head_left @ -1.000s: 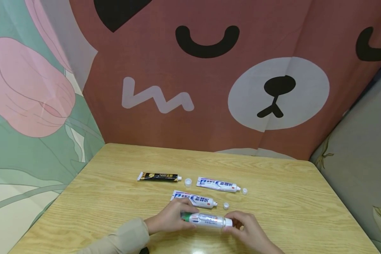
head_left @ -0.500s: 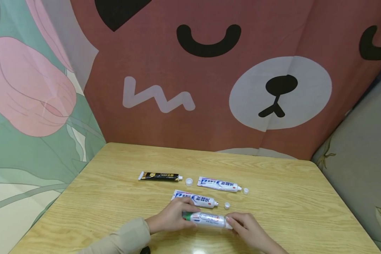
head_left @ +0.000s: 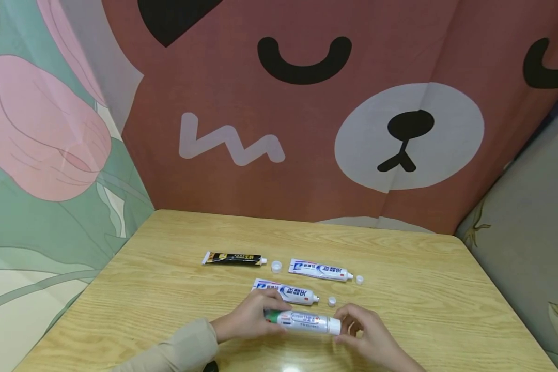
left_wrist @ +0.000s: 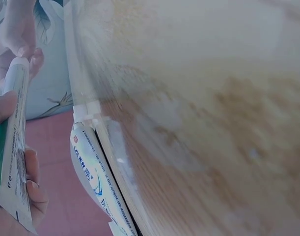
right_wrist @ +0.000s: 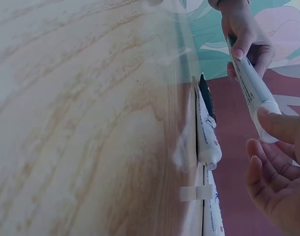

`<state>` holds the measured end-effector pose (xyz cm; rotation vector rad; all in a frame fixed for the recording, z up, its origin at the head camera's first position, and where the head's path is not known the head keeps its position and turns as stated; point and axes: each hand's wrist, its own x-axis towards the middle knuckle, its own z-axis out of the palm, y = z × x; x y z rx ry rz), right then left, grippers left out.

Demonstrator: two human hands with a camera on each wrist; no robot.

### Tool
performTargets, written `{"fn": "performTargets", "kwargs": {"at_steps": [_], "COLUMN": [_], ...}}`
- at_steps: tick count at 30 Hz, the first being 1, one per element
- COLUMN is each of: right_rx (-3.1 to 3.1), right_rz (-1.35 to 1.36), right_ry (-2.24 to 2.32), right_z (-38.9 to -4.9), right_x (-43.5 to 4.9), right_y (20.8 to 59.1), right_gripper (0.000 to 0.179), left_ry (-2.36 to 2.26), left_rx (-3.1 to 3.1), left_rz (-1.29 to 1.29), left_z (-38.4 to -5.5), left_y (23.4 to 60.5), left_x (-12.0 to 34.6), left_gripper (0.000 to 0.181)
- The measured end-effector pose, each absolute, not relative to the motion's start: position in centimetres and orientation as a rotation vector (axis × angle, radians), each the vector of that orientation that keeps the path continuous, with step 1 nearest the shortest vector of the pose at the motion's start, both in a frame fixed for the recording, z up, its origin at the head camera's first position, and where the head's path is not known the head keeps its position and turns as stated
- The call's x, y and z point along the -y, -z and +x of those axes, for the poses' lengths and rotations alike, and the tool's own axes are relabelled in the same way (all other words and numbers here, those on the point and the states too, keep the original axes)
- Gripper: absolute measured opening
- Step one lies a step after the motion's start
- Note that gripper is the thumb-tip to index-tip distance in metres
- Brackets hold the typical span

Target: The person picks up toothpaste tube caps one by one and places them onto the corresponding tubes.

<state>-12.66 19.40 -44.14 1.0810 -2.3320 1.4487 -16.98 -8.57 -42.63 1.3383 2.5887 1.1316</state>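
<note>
In the head view my left hand [head_left: 251, 316] grips the rear of a white and green toothpaste tube [head_left: 302, 321], held sideways above the table. The white cap [head_left: 335, 326] is on the tube's right end. My right hand [head_left: 369, 335] has its thumb and index finger at that cap. In the right wrist view the thumb [right_wrist: 277, 123] lies on the cap while the other fingers curl loosely below. Just behind lies an uncapped white and blue toothpaste tube [head_left: 299, 295], partly covered by my left hand, with a small loose cap [head_left: 332, 301] by its nozzle.
Farther back on the wooden table [head_left: 167, 305] lie a black toothpaste tube [head_left: 234, 259] and another white and blue tube [head_left: 320, 270], both uncapped. Loose caps [head_left: 276, 266] sit near their nozzles. A bear-print curtain [head_left: 307, 181] hangs behind the table. A dark object [head_left: 211, 367] shows at the front edge.
My right hand's fingers closed in over the cap half a second ago and are now spread wider round it, slightly to the right. My left hand and the tube have hardly moved.
</note>
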Motion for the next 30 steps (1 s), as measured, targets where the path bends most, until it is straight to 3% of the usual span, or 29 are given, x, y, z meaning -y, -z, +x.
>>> {"fn": "performTargets", "kwargs": {"at_steps": [11, 19, 25, 30], "right_rx": [2.466, 2.552, 2.371, 2.262], "right_rz": [1.052, 1.021, 1.014, 1.014], "right_ry": [-1.484, -1.443, -1.332, -1.22], "right_z": [-12.64, -12.48, -12.44, -12.55], "right_x": [-19.57, -19.87, -19.59, -19.33], "right_y": [43.93, 43.77, 43.84, 44.26], "right_gripper": [0.009, 0.014, 0.036, 0.038], "left_ry": [-1.165, -1.135, -1.151, -1.174], "left_rx": [-2.588, -2.597, -2.593, -2.587], "left_rz": [1.324, 1.32, 1.327, 1.363], "left_z": [-17.0, -16.96, -16.99, -17.03], "left_y": [42.76, 42.79, 42.93, 43.14], "left_x": [8.58, 8.53, 8.5, 8.37], "left_gripper": [0.039, 0.04, 0.04, 0.04]}}
